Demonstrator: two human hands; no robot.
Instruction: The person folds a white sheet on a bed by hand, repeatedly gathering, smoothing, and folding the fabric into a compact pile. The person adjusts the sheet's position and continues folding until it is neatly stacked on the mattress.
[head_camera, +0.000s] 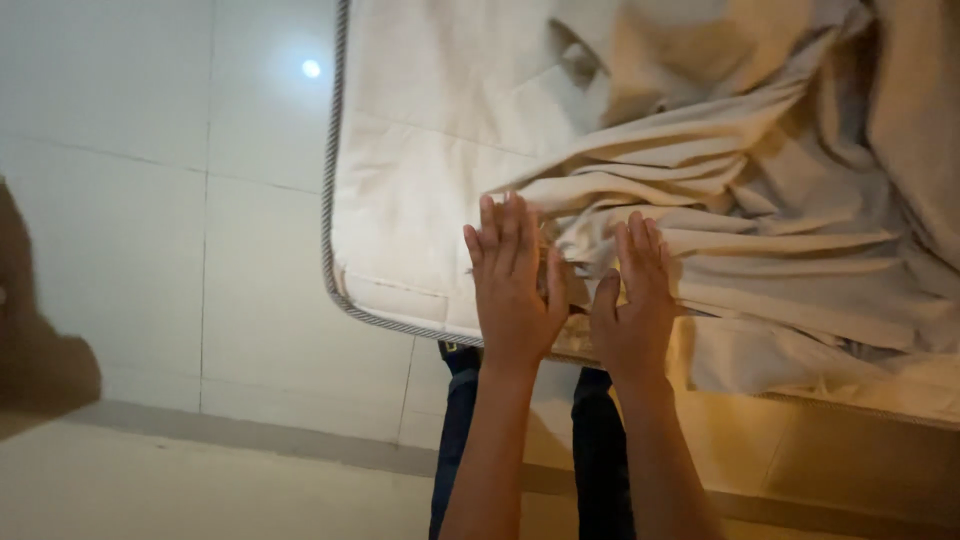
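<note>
hidden/cut off: the sheet (720, 190) is running out of frame at the top and right; the far side of the mattress (400, 200) is lying under it and is not showing. a dark brown shape (40, 350) at the left edge is blurring too much to identify.
left hand: the left hand (512, 285) is lying open and flat, fingers together, palm pressing down on the mattress at the near edge of the sheet.
right hand: the right hand (635, 300) is lying open and flat just beside the left, palm resting on the bunched sheet.
sheet: cream cloth, thin and soft, gathering in long creases and folds over the right part of the mattress, its loose edge sitting under the hands.
mattress: pale fabric top, smooth, rounded corner, grey corded piping (335, 180) running along the rim.
floor: large pale glossy tiles (150, 150) are reflecting a small round light (311, 68).
legs: dark trousers (600, 450) are showing below the forearms.
</note>
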